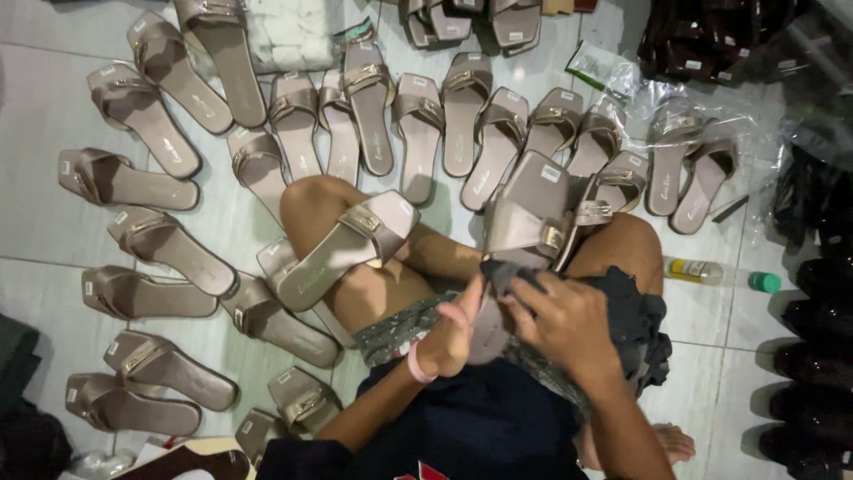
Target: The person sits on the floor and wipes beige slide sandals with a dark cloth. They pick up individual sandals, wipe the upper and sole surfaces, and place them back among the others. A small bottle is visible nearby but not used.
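Low in the middle of the frame, the left hand, with a pink band at its wrist, curls its fingers around the heel end of a taupe sandal, gripping it from the left side. Just right of it, the right hand is clenched on a dark cloth, its fingers pressing the cloth against the sandal's sole, so the sandal sits between the two hands and rises up and away from the fingertips toward the centre of the frame, buckle strap uppermost. To the left, a second taupe sandal rests across the person's bare knee. At centre right a small yellow bottle with a green cap lies on the tiled floor. Farther off, many matching sandals fan across the upper and left parts of the frame, with clear plastic wrap at upper right.
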